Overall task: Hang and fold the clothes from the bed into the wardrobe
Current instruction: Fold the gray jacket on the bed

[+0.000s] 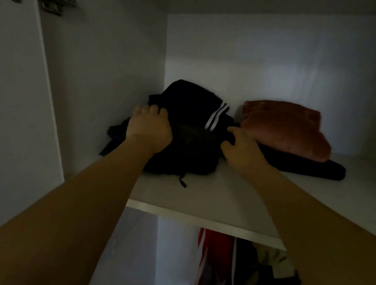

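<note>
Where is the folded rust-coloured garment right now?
In the head view, the folded rust-coloured garment sits right of centre on the white wardrobe shelf, atop a flat black garment, beside the black white-striped clothing.

Two bare forearms are seen, entering from the lower left and lower right. No sleeves, watch or rings are worn on left hand (150, 128) or right hand (242, 150).

left grip (149, 124) curled, right grip (242, 148) pinching
</note>
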`<move>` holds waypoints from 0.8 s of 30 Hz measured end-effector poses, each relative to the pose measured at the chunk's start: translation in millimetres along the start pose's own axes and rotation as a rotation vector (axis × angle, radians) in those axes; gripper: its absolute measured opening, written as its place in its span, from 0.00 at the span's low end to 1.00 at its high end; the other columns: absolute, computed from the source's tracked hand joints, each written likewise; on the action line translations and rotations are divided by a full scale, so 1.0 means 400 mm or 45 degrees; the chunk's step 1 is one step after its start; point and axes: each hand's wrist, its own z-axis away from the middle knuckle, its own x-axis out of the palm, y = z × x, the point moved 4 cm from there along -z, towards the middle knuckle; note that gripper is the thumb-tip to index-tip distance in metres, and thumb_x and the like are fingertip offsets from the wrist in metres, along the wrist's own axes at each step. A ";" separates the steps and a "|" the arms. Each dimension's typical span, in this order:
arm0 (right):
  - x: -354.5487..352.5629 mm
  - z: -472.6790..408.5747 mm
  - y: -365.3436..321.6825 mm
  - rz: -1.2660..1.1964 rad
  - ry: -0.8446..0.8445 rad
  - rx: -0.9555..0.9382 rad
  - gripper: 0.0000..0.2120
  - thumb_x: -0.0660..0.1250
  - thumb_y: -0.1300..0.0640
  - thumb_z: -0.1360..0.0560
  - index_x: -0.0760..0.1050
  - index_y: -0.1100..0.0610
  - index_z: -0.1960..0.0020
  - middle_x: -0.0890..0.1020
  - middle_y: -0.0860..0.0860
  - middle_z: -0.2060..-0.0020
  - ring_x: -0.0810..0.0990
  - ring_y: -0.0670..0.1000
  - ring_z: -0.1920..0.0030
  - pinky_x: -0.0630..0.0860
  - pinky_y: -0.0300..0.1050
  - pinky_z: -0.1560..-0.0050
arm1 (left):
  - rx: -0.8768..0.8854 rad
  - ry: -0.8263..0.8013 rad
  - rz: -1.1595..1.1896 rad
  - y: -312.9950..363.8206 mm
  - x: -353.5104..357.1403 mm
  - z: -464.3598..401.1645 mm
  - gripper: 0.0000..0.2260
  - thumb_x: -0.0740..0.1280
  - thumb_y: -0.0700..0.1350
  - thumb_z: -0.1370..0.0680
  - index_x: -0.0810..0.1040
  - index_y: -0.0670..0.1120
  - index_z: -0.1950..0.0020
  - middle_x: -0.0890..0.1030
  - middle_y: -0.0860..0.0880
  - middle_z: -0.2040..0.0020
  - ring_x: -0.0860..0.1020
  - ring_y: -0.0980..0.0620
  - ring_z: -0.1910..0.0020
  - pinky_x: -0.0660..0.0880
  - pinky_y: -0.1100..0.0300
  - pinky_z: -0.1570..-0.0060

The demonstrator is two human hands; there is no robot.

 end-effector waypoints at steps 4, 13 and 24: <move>-0.151 0.098 -0.008 0.275 0.118 -0.051 0.26 0.63 0.59 0.22 0.61 0.61 0.26 0.66 0.58 0.30 0.66 0.57 0.31 0.60 0.42 0.31 | 0.354 0.260 0.342 0.153 -0.102 0.022 0.22 0.54 0.48 0.17 0.64 0.38 0.26 0.69 0.37 0.30 0.67 0.40 0.31 0.55 0.48 0.27; -0.329 0.496 0.029 0.827 0.324 0.420 0.29 0.62 0.51 0.23 0.58 0.53 0.25 0.67 0.53 0.29 0.71 0.56 0.35 0.70 0.48 0.38 | 0.874 0.302 0.680 0.459 -0.191 0.213 0.21 0.57 0.50 0.19 0.68 0.41 0.29 0.73 0.41 0.33 0.69 0.42 0.34 0.55 0.49 0.27; -0.459 1.161 -0.029 1.007 0.524 0.976 0.28 0.59 0.49 0.22 0.56 0.52 0.24 0.63 0.51 0.26 0.67 0.56 0.30 0.68 0.52 0.33 | 1.413 0.222 0.968 0.747 -0.344 0.722 0.25 0.61 0.53 0.21 0.67 0.40 0.28 0.70 0.42 0.30 0.67 0.42 0.31 0.55 0.46 0.26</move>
